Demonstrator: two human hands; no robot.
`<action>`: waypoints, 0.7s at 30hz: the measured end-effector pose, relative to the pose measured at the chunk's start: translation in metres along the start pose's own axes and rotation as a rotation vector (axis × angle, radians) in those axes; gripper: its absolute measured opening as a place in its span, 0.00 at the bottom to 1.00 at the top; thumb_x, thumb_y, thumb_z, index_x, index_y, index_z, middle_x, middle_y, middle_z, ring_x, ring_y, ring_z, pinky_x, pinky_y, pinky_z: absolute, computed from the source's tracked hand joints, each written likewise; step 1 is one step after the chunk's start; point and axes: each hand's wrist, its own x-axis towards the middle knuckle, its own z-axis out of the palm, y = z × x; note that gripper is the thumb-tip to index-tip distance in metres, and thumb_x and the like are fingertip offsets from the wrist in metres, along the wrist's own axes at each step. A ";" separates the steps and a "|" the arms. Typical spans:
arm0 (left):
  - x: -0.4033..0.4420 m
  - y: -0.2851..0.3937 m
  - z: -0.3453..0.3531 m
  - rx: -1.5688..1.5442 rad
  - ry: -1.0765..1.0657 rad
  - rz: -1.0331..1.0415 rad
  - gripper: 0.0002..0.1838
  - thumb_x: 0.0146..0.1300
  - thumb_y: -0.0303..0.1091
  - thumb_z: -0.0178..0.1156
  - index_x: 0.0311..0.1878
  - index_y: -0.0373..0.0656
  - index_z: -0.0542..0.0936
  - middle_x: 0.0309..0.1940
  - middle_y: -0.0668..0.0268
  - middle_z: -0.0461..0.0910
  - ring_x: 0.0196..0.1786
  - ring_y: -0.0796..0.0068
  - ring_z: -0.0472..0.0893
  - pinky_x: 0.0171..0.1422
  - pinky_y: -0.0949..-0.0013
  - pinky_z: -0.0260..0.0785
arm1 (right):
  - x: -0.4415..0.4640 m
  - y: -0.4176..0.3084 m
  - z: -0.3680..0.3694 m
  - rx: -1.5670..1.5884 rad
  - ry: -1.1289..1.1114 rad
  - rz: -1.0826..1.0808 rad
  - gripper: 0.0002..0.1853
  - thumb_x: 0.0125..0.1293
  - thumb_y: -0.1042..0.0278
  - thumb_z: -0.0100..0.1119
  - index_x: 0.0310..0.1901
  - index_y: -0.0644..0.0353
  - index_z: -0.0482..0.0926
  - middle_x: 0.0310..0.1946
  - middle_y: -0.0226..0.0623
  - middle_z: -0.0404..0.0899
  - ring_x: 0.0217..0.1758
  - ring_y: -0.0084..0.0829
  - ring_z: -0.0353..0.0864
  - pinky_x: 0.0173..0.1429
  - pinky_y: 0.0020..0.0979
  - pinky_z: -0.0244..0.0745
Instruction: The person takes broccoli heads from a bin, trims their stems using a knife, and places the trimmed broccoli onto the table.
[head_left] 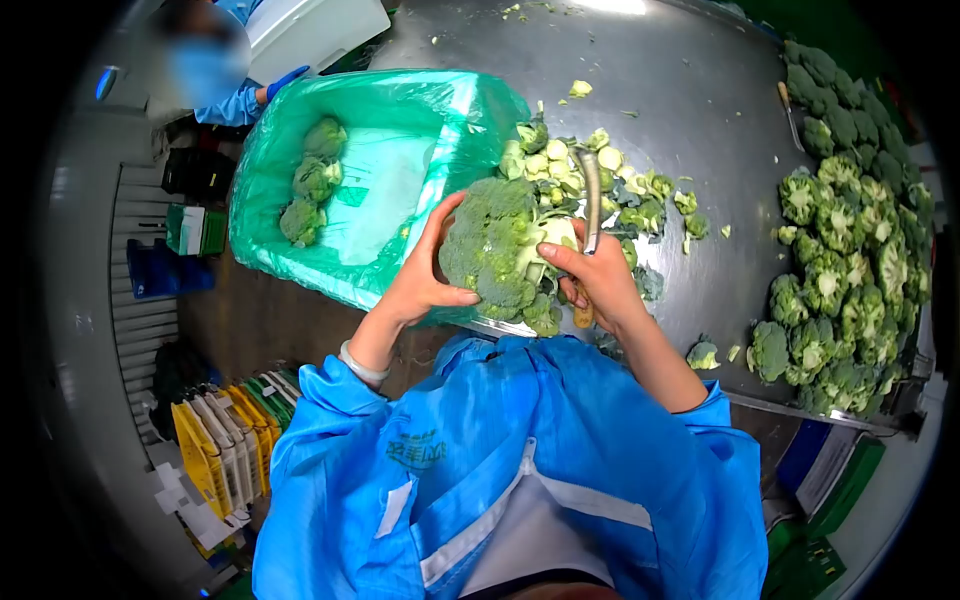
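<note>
A large green broccoli head (490, 243) is held on its side, its pale stem turned to the right. My left hand (425, 270) is wrapped round the crown from the left. With my right hand (595, 272) I grip a curved knife (592, 195) by its light wooden handle, the blade pointing up and away, while the thumb touches the stem side of the broccoli. Cut stems and leaf scraps (560, 165) lie on the metal table just beyond. To the left, a bin lined with green plastic (470, 110) holds several broccoli heads (312, 185).
Many broccoli heads (840, 270) are piled on the right of the metal table (700, 90). Another knife (790, 112) lies near the pile. A co-worker's blue-gloved hand (287, 82) is at the bin's far left corner, beside a white container (310, 35). Crates (225, 440) stand at lower left.
</note>
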 end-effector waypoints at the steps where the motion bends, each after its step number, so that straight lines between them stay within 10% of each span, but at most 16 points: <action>1: 0.000 -0.001 0.004 -0.088 0.002 -0.053 0.66 0.33 0.41 0.80 0.78 0.49 0.53 0.73 0.59 0.58 0.76 0.60 0.59 0.77 0.59 0.54 | -0.002 0.002 -0.009 -0.053 -0.022 0.037 0.16 0.63 0.58 0.71 0.40 0.59 0.76 0.19 0.23 0.73 0.14 0.14 0.67 0.17 0.20 0.59; 4: -0.006 -0.010 0.009 -0.343 0.039 -0.212 0.60 0.37 0.36 0.71 0.78 0.48 0.53 0.71 0.58 0.60 0.73 0.60 0.63 0.76 0.59 0.57 | -0.012 0.006 -0.041 -0.193 -0.048 -0.004 0.21 0.62 0.54 0.72 0.48 0.60 0.78 0.28 0.26 0.79 0.18 0.15 0.71 0.21 0.22 0.63; 7: -0.008 -0.010 0.004 -0.301 0.067 -0.245 0.57 0.39 0.36 0.67 0.77 0.48 0.53 0.69 0.58 0.60 0.72 0.59 0.64 0.75 0.59 0.58 | -0.015 0.005 -0.086 -1.221 0.204 -1.008 0.21 0.56 0.71 0.67 0.53 0.54 0.79 0.42 0.32 0.83 0.26 0.27 0.80 0.28 0.31 0.74; 14: 0.006 -0.001 0.015 -0.034 0.043 -0.265 0.55 0.40 0.35 0.65 0.76 0.47 0.54 0.68 0.55 0.60 0.71 0.58 0.63 0.74 0.60 0.55 | -0.014 0.003 -0.081 -1.719 -0.042 -0.758 0.17 0.54 0.73 0.59 0.48 0.54 0.78 0.39 0.31 0.77 0.29 0.30 0.83 0.29 0.32 0.78; 21: 0.013 0.002 0.027 0.021 0.101 -0.438 0.50 0.43 0.35 0.64 0.75 0.50 0.55 0.69 0.58 0.60 0.68 0.60 0.66 0.66 0.57 0.65 | 0.008 0.056 -0.078 -1.841 0.348 -0.514 0.10 0.52 0.73 0.60 0.38 0.56 0.77 0.30 0.34 0.77 0.23 0.32 0.84 0.20 0.34 0.74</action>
